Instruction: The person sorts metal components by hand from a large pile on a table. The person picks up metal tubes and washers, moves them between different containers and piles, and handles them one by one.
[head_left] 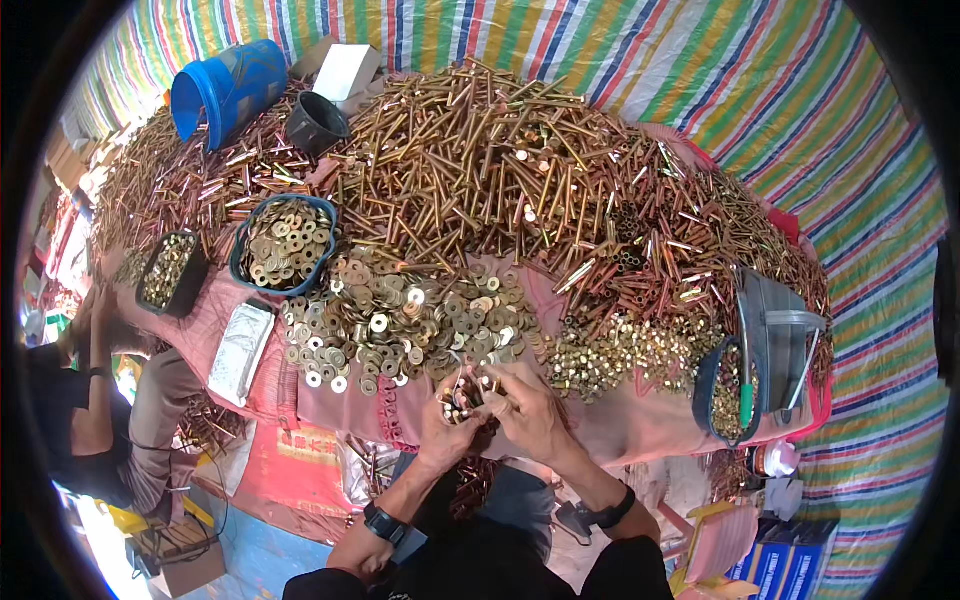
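Note:
My left hand [447,436] is closed round a bundle of metal bolts [462,396], their ends pointing up between the fingers. From the other side my right hand [530,418] meets the bundle, thumb and fingers pinched together at its edge. What sits in that pinch is too small to make out. Just beyond both hands spreads a pile of flat round washers [430,322]. Small brassy nuts [630,352] lie heaped to the right of them. A large mound of long bolts and sleeves [480,165] covers the far part of the cloth-covered work surface [345,405].
At the left stand a blue basket [236,262] of washers and a dark tub [185,290] of nuts, near a silvery packet [241,350]. A blue bucket [228,92] lies at the back. Right: a tub [706,400] and grey bin [755,300]. Another person's arm [97,380] shows far left.

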